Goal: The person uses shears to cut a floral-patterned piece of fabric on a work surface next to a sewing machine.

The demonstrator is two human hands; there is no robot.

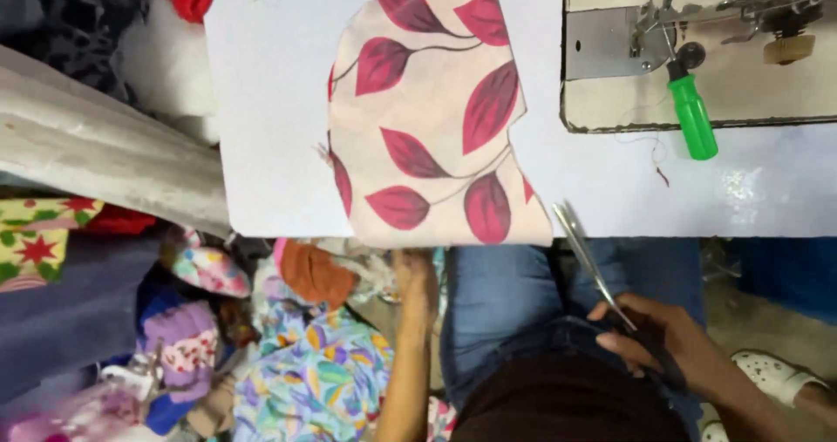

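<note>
So, quick rundown of what's on view:
right hand: the right hand [671, 342] sits low over the lap, fingers [621, 344] clenched through the handles of the scissors [591, 263].
scissors: blades look shut, pointing up and far-left, tips just reaching the near edge of the table [270, 146], right beside the leaf-print fabric [436, 111].
left hand: the left hand [417, 285] is below the table edge, just under the near edge of that fabric; can't tell if the fingers grip anything, they're hidden against the scraps.
fabric: cream with red leaves, lying flat on the table, near end at the edge.
pile: no real bin, just a heap of colourful scraps [296, 355] on the near left.
table: pale, with a sewing machine [697, 50] at the far right and a green-handled screwdriver [693, 111] on its base.
lap: blue jeans [506, 294].
</note>
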